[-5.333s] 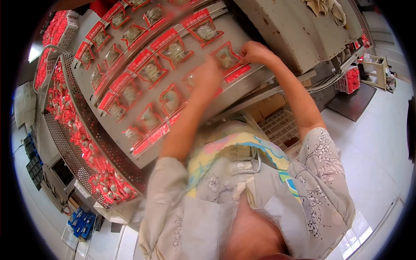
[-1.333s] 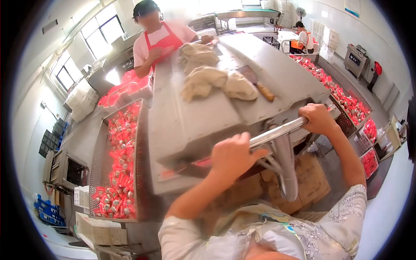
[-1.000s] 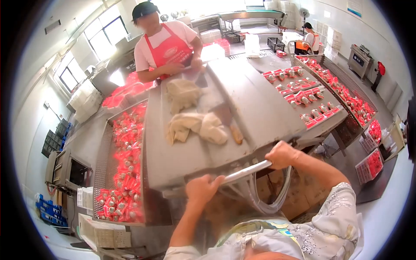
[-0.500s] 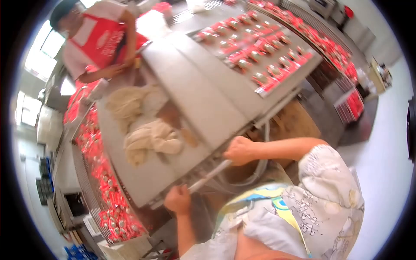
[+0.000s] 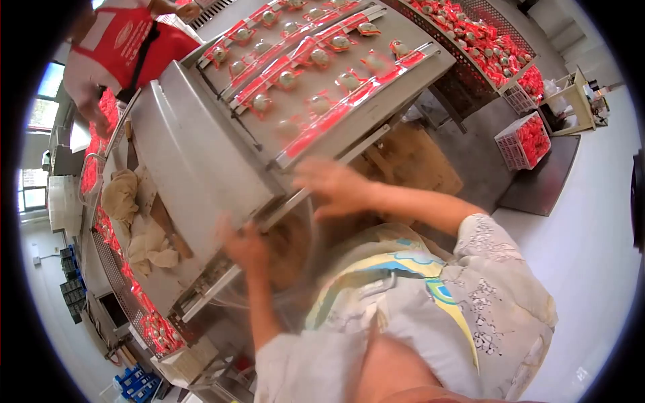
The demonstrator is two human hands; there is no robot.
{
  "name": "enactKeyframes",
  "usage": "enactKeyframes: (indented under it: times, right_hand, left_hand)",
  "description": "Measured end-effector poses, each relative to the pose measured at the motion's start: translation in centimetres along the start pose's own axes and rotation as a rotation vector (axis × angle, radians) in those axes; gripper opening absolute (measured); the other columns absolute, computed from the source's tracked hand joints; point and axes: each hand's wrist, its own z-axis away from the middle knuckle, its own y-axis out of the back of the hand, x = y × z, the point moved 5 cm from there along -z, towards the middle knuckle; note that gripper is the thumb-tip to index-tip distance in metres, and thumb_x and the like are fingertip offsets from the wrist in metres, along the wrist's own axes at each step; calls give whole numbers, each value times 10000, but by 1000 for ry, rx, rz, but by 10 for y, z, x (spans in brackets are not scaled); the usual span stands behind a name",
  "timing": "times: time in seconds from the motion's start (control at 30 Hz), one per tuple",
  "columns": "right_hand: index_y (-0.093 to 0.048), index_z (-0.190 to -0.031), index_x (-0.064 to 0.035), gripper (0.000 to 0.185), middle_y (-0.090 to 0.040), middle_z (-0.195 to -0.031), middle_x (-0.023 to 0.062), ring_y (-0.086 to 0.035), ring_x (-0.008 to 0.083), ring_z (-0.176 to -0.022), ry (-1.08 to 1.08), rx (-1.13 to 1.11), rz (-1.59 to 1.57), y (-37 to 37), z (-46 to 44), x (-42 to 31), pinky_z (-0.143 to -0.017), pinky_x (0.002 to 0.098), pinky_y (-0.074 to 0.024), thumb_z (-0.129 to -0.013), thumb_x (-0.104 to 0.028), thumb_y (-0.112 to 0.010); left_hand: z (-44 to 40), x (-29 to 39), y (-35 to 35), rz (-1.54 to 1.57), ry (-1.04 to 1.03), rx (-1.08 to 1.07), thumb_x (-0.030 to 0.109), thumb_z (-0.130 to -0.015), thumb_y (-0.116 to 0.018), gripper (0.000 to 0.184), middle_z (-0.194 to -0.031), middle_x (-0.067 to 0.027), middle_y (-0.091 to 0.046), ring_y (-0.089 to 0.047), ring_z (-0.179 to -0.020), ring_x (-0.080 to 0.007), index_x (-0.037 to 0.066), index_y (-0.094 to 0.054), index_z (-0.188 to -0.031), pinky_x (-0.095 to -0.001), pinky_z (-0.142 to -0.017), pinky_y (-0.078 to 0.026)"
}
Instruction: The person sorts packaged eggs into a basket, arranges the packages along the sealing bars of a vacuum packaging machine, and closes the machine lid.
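My left hand (image 5: 244,246) is open, its fingers apart and blurred, above the front edge rail (image 5: 213,290) of a steel machine. My right hand (image 5: 334,189) is also open and smeared a little, near the front corner of the packet surface. Neither hand holds anything. Beyond my right hand, rows of red-and-clear packets (image 5: 319,104) with round, pale-greenish contents lie on the machine's flat bed, with metal bars along the rows. To the left of them is a smooth steel cover (image 5: 195,151).
Crumpled beige cloths (image 5: 149,250) lie on the left part of the machine. A co-worker in a red apron (image 5: 127,40) stands at the far left. Filled packets heap in a perforated trough (image 5: 463,40) at upper right; a white crate (image 5: 525,142) of packets stands below it.
Both hands were closed on the bar at the machine's front edge; they have let go and opened. The view has shifted, and the packet rows appear nearer.
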Motion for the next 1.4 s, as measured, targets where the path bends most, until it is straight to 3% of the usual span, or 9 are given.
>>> enactKeyframes:
  times: [0.37, 0.57, 0.8, 1.0, 1.2, 1.23, 1.27, 1.3, 1.4]
  right_hand:
    - [-266, -1469, -177, 1025, -188, -1462, 312, -125, 526, -1350, -598, 155, 468, 141, 77, 198, -1108, 574, -132, -682, -742, -602]
    - [-275, -1476, -218, 1084, -104, -1503, 298, -58, 516, -1377, -823, 148, 508, 194, 78, 293, -1105, 597, -76, -629, -837, -548]
    - [-412, -1412, -250, 978, -105, -1520, 261, -141, 519, -1361, -853, -242, 518, 180, 12, 346, -1095, 585, -149, -613, -776, -619]
    - [-603, -1099, -99, 608, -544, -1094, 116, -549, 324, -986, -427, 26, 261, 196, -21, 364, -846, 438, -458, -623, -430, -787]
    - [-606, -1176, -91, 588, -617, -1119, 71, -607, 194, -983, -927, -116, -866, 190, -20, 417, -789, 342, -497, -732, -447, -753]
    - [-587, -1214, -62, 622, -600, -1200, 88, -550, 168, -1103, -817, -289, -1085, 183, -26, 404, -856, 345, -474, -787, -500, -696]
    - [-571, -1246, -34, 457, -612, -1191, 90, -543, 178, -1121, -299, -537, -570, 160, -21, 407, -964, 341, -429, -916, -349, -585]
    - [-585, -1237, -66, 690, -594, -1188, 87, -503, 188, -1133, -887, -459, -1190, 150, -14, 397, -938, 370, -418, -789, -588, -642]
    - [-533, -1287, -41, 789, -583, -1214, 132, -538, 235, -1100, -943, -605, -1146, 204, -24, 351, -923, 359, -436, -735, -586, -678]
  left_hand:
    - [-84, 61, -246, -215, 257, -448, 718, -797, -496, 959, -1382, -359, -303, -332, -1288, -468, 47, -274, -1444, -506, -1036, -333]
    - [-106, 84, -290, -361, 414, -538, 765, -714, -553, 987, -1439, -300, -238, -343, -1277, -464, 126, -336, -1434, -551, -1001, -353]
    - [-142, 131, -319, -156, 274, -389, 529, -674, -733, 691, -1363, -229, -382, -394, -1237, -410, 85, -583, -1182, -495, -971, -405]
    - [-169, 139, -335, 5, 165, -219, 414, -670, -770, 616, -1162, -161, -534, -519, -1101, -312, 24, -562, -1100, -444, -893, -460]
    - [-154, 109, -353, 1152, 1024, -454, 309, -866, -617, 384, -960, -45, -609, -621, -829, -165, 42, -535, -1130, -321, -738, -529]
    - [-146, 113, -358, 1196, 1081, -473, 298, -884, -583, 342, -945, -38, -608, -619, -813, -157, 55, -540, -1122, -333, -705, -542]
    - [-141, 126, -367, 1250, 1128, -508, 286, -901, -549, 304, -929, -31, -607, -617, -796, -149, 69, -545, -1114, -345, -672, -554]
    - [-150, 147, -377, 1190, 1009, -529, 302, -907, -538, 312, -940, -34, -611, -618, -801, -150, 72, -548, -1117, -351, -646, -557]
    - [-141, 168, -397, 1111, 1007, -535, 331, -925, -497, 358, -1008, -49, -622, -628, -859, -162, 65, -546, -1160, -331, -665, -552]
